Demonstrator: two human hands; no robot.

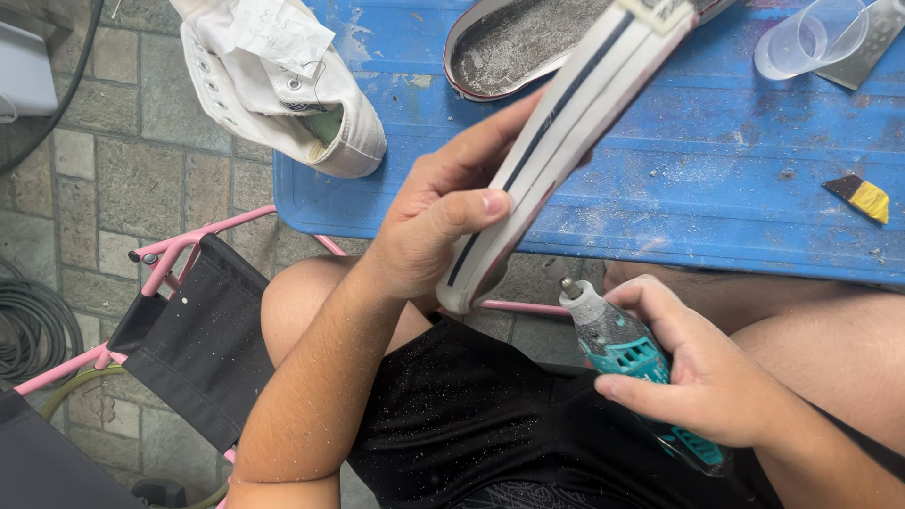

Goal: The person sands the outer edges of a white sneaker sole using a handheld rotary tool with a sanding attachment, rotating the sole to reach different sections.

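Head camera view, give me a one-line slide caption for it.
Left hand grips a sneaker sole edge-up while right hand holds a teal rotary tool near it, beside a blue table.

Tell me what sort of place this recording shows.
Probably an informal shoe-repair spot, perhaps outdoors: a dusty blue table over stone paving, a white sneaker lying on the table, and the left hand holding a shoe sole near a teal rotary tool gripped by the right hand.
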